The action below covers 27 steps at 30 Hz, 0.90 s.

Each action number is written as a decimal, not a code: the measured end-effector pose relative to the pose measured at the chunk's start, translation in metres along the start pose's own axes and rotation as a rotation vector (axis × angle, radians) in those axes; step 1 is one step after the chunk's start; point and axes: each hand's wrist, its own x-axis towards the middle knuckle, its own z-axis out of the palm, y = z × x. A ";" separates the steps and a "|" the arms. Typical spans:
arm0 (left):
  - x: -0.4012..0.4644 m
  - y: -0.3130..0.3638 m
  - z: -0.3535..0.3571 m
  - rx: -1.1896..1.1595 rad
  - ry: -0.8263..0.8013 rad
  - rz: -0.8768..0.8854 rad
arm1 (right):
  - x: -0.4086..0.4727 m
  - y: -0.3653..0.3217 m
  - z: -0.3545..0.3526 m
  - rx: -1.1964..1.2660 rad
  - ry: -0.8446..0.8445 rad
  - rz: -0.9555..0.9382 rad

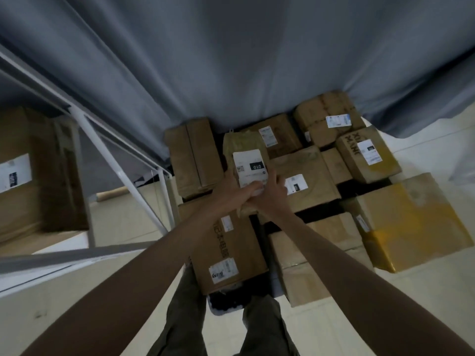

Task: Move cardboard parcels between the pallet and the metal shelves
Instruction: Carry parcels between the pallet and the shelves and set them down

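A narrow cardboard parcel with a white label marked 010 stands among the parcels on the dark pallet. My left hand grips its near left side, fingers curled over the label's lower edge. My right hand grips its near right side, thumb and fingers spread along the edge. Several other brown parcels crowd around it, among them a long one close to me. The white metal shelves stand at the left and hold a large parcel.
A grey curtain hangs behind the pallet. A parcel wrapped in yellow tape lies at the right. Pale floor shows to the right and near my legs. A shelf board juts out at the lower left.
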 end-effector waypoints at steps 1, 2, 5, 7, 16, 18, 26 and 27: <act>0.018 -0.006 -0.004 -0.001 -0.005 0.004 | 0.016 0.002 0.006 0.019 0.019 0.012; 0.038 -0.014 -0.008 0.005 -0.008 -0.001 | 0.032 0.004 0.013 0.045 0.040 0.025; 0.105 -0.047 -0.019 0.006 -0.036 -0.024 | 0.085 0.014 0.042 0.142 0.119 0.070; 0.148 -0.079 -0.027 -0.002 -0.042 -0.057 | 0.122 0.023 0.069 0.164 0.145 0.082; 0.295 -0.233 -0.046 0.066 -0.035 -0.047 | 0.270 0.081 0.211 0.095 0.228 0.047; 0.316 -0.262 -0.042 0.043 -0.025 -0.060 | 0.288 0.088 0.237 0.048 0.251 0.029; 0.351 -0.304 -0.048 -0.164 0.179 0.003 | 0.327 0.072 0.264 0.009 0.397 -0.102; 0.351 -0.304 -0.049 -0.183 0.195 0.029 | 0.329 0.069 0.262 0.029 0.413 -0.106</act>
